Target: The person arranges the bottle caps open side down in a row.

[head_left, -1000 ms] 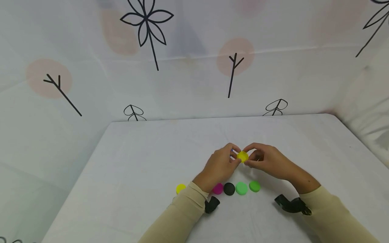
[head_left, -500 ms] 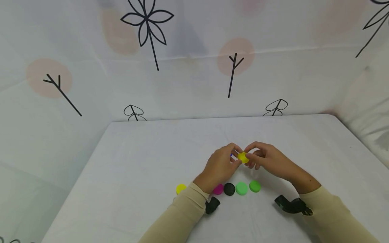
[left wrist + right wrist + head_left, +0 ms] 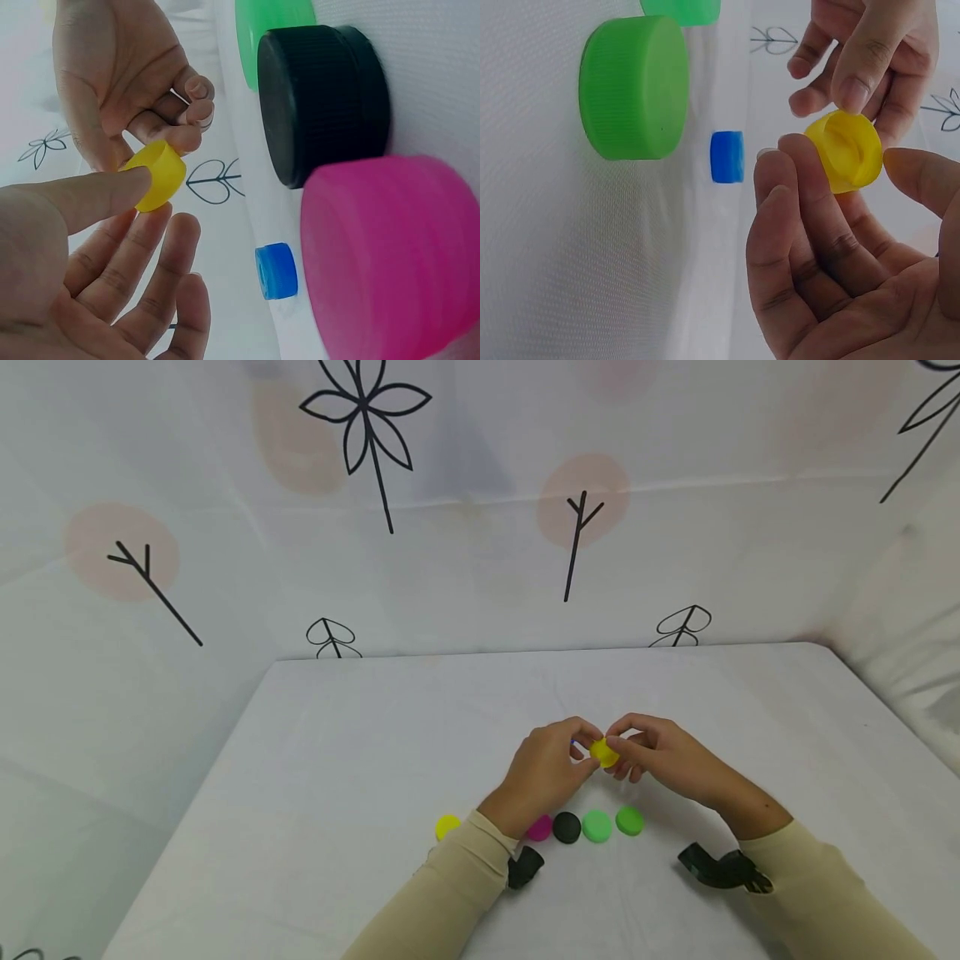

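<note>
Above the white table, my left hand (image 3: 542, 768) and my right hand (image 3: 663, 753) hold one small yellow bottle cap (image 3: 603, 752) between them. In the left wrist view, the left thumb (image 3: 112, 196) lies on the cap, with fingertips under it. The right wrist view shows the cap's hollow side (image 3: 847, 150). There the right thumb (image 3: 911, 172) and a finger touch opposite sides of it, and the left thumb (image 3: 853, 90) meets its upper rim. A small blue cap (image 3: 727, 157) stands on the table beyond, mostly hidden behind the left hand in the head view.
Nearer my body, a row of caps lies on the table (image 3: 360, 760): yellow (image 3: 447, 826), magenta (image 3: 539, 827), black (image 3: 567, 827), light green (image 3: 597, 826) and green (image 3: 630, 821). My left forearm covers part of this row. Black wrist gear (image 3: 720, 867) sits under the right sleeve.
The yellow cap has tilted and shifted slightly right and toward me. My right thumb has moved up onto it. The row of caps has stayed put.
</note>
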Demonstrator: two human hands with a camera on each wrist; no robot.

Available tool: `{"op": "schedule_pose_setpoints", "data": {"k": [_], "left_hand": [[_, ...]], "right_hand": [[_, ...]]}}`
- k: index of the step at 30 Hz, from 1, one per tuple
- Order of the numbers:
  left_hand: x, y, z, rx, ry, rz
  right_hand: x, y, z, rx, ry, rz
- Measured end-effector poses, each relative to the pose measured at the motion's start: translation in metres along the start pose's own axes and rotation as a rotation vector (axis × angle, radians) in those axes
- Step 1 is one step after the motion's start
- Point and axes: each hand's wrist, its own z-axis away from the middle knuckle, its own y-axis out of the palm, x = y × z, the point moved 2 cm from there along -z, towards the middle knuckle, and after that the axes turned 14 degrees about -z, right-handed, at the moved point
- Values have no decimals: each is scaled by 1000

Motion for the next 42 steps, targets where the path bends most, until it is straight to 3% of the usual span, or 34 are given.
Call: {"op": "schedule_pose_setpoints", "data": {"k": [8,21,30,36,42], "left_hand": [[0,0,0,-3,12,-12],[2,0,0,7,-26,-13],[-1,1,2,19,-2,77],[-7,-3,6,21,45,111],[-16,-1,8,89,48,12]], "right_hand": [[1,0,1,-3,14,-2],[4,0,2,-16,19,32],[8,-5,12,-23,-68,61],[16,-10,24,-20,-131,145],[20,-15,34,-27,-146,269]]}}
